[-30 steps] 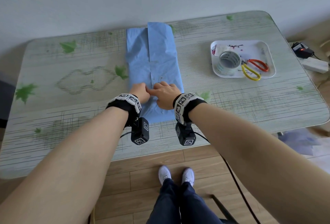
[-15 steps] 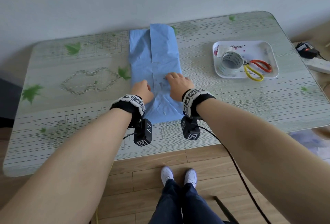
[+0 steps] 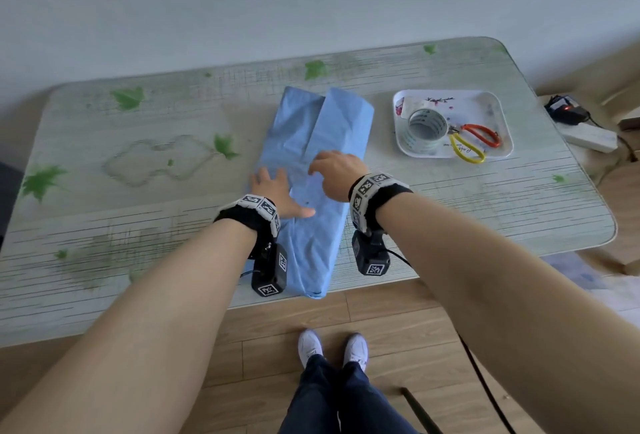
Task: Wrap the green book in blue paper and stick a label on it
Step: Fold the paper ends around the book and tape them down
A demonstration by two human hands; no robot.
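blue paper (image 3: pixel 332 129) now skewed, left hand (image 3: pixel 277 191) fingers released flat, right hand (image 3: pixel 337 174) fingers released, pressing higher

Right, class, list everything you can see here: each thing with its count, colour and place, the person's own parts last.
table: one, pale with green leaves, centre of the view.
blue paper: one, blue, folded lengthwise on the table's middle.
tray: one, white, table's right.
tape roll: one, clear, in tray.
scissors: one, orange and yellow handles, in tray beside tape roll.
power strip: one, white, past table's right edge.
shoes: two, white, floor below.
left hand: one, flat on blue paper.
right hand: one, on blue paper.
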